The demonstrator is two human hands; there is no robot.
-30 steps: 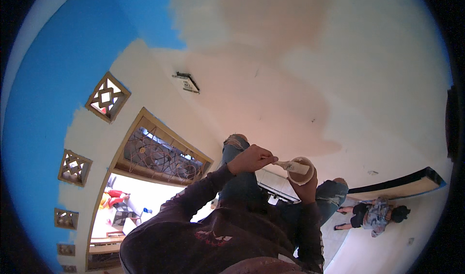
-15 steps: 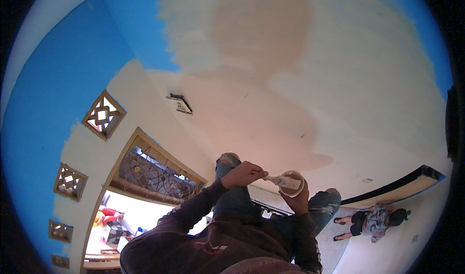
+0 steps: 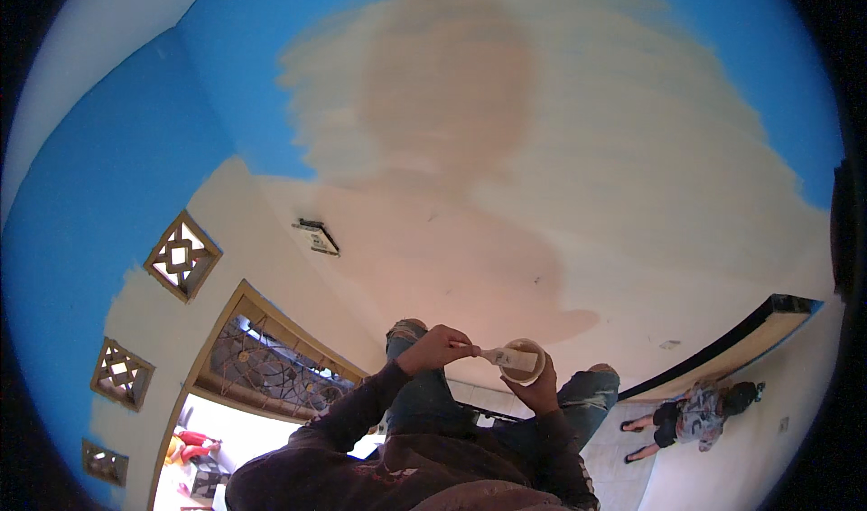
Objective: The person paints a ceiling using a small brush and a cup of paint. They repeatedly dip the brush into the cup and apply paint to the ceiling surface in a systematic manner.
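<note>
The cup (image 3: 540, 366) looks like smooth plastic, the wall (image 3: 632, 159) matt paint, the jeans (image 3: 585, 401) worn, frayed denim.

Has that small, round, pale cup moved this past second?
Cannot tell. The cup and the fixed white rectangular wall box both shifted down-left in frame, so the view moved; the cup's own movement is unclear.

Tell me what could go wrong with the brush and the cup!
The brush is over the opening of the cup, so any paint on it might drip past the rim. Only the right hand holds the cup, so a slip could tip it, maybe splashing the jeans.
</note>
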